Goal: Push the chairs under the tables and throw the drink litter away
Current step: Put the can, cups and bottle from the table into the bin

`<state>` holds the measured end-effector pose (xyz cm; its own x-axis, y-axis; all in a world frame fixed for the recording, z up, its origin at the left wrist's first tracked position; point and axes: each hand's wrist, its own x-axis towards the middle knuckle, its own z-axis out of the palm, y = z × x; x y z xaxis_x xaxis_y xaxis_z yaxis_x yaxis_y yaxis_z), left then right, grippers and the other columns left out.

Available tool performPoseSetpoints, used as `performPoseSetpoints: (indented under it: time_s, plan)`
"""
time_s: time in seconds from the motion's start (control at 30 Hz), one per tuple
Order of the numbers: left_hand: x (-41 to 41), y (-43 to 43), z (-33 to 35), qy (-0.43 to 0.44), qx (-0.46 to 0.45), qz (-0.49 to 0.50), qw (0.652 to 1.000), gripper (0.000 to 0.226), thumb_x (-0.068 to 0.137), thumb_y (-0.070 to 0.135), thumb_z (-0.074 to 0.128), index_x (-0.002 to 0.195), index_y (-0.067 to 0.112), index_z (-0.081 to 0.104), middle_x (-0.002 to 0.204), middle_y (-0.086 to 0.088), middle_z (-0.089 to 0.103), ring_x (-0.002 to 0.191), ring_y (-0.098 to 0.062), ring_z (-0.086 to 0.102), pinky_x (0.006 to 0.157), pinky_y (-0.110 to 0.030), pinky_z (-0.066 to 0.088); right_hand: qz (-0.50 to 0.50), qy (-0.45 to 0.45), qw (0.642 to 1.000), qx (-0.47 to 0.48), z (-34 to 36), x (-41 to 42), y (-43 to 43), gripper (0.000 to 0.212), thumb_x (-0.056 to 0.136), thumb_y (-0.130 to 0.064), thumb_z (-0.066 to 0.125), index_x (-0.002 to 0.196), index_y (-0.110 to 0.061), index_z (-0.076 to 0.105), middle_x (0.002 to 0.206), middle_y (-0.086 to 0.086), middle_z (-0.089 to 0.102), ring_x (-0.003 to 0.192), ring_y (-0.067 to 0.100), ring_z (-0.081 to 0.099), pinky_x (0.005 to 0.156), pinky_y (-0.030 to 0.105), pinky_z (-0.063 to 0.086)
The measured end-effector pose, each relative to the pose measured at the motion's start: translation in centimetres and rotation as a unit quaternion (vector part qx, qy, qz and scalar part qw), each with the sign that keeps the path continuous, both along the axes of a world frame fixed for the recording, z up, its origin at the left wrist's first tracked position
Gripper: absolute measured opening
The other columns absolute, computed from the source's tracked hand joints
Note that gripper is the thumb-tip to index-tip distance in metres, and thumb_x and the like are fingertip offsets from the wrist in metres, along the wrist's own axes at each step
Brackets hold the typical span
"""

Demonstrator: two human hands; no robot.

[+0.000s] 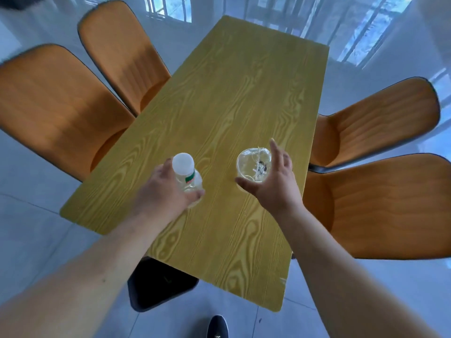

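Bottle (186,175) gripped by left hand (162,191), apparently upright

A dark shoe (218,326) rests on the glossy grey tiled floor (48,230); window reflections (366,32) gleam across the far tiles.

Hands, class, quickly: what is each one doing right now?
Left hand: closed around the plastic bottle.
Right hand: open, fingers spread beside the clear cup, not yet gripping.
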<state>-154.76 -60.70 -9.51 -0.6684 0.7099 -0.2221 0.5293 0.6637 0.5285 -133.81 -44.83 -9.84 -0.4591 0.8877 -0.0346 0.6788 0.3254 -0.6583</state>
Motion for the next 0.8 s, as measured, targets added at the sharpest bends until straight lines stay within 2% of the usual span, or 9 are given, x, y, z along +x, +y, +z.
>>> performPoseSetpoints:
  time_s: [0.1,0.2,0.33,0.43,0.57,0.73,0.8]
  plan:
    - [0.0,-0.2,-0.1,-0.024,0.014,0.004,1.0,0.064,0.074,0.061,0.077,0.128,0.037,0.052,0.112,0.009,0.061,0.096,-0.021,0.061,0.074,-0.036,0.046,0.009,-0.022,1.0,0.011,-0.8,-0.8,0.6,0.106,0.073,-0.061,0.085,0.155,-0.034,0.023,0.155,0.004,0.035,0.122,0.026,0.055,0.081,0.039,0.046]
    - [0.1,-2.4,0.4,-0.043,0.015,0.015,0.999,0.054,0.076,0.062,0.074,0.12,0.038,0.054,0.107,0.01,0.06,0.093,-0.02,0.059,0.074,-0.035,0.044,0.011,-0.009,0.999,0.031,-1.1,-1.3,-1.2,0.097,0.07,-0.06,0.086,0.146,-0.035,0.032,0.144,0.001,0.043,0.099,0.014,0.055,0.071,0.035,0.045]
    - [0.0,-8.2,0.8,-0.056,0.003,0.043,0.997,0.046,0.073,0.07,0.069,0.105,0.042,0.053,0.099,0.013,0.062,0.09,-0.019,0.061,0.073,-0.034,0.046,0.069,0.007,0.997,0.028,-1.1,-2.3,-8.7,0.096,0.068,-0.061,0.086,0.145,-0.039,0.034,0.137,-0.008,0.045,0.098,0.003,0.049,0.073,0.033,0.045]
    - [-0.7,-13.9,0.6,-0.052,0.005,0.069,0.996,0.054,0.069,0.074,0.072,0.11,0.043,0.057,0.095,0.016,0.065,0.087,-0.016,0.061,0.07,-0.032,0.044,0.106,0.016,0.994,0.025,-1.5,-3.5,-16.1,0.095,0.067,-0.063,0.085,0.145,-0.041,0.036,0.133,-0.011,0.045,0.1,0.01,0.057,0.074,0.03,0.043]
    - [-2.8,-21.0,-0.4,-0.049,0.023,0.059,0.997,0.062,0.067,0.067,0.082,0.119,0.048,0.056,0.104,0.018,0.067,0.096,-0.014,0.064,0.079,-0.036,0.051,0.129,0.016,0.991,0.009,-1.9,-5.4,-23.7,0.093,0.066,-0.065,0.078,0.145,-0.041,0.035,0.135,-0.011,0.044,0.105,0.017,0.06,0.077,0.03,0.046]
    - [-4.8,-27.1,-1.2,-0.046,0.041,0.07,0.996,0.063,0.063,0.073,0.082,0.115,0.054,0.053,0.1,0.028,0.065,0.087,-0.002,0.059,0.064,-0.024,0.045,0.106,0.025,0.994,-0.006,-1.9,-6.3,-28.4,0.097,0.068,-0.066,0.083,0.146,-0.041,0.033,0.139,-0.016,0.041,0.101,0.001,0.048,0.077,0.027,0.044]
    - [-5.4,-28.6,-1.7,-0.043,0.04,0.064,0.996,0.062,0.063,0.073,0.081,0.115,0.057,0.051,0.1,0.026,0.064,0.086,-0.003,0.06,0.062,-0.021,0.043,0.109,0.021,0.994,-0.014,-2.0,-6.5,-29.8,0.098,0.068,-0.068,0.082,0.147,-0.041,0.031,0.14,-0.014,0.041,0.102,0.001,0.048,0.077,0.028,0.044]
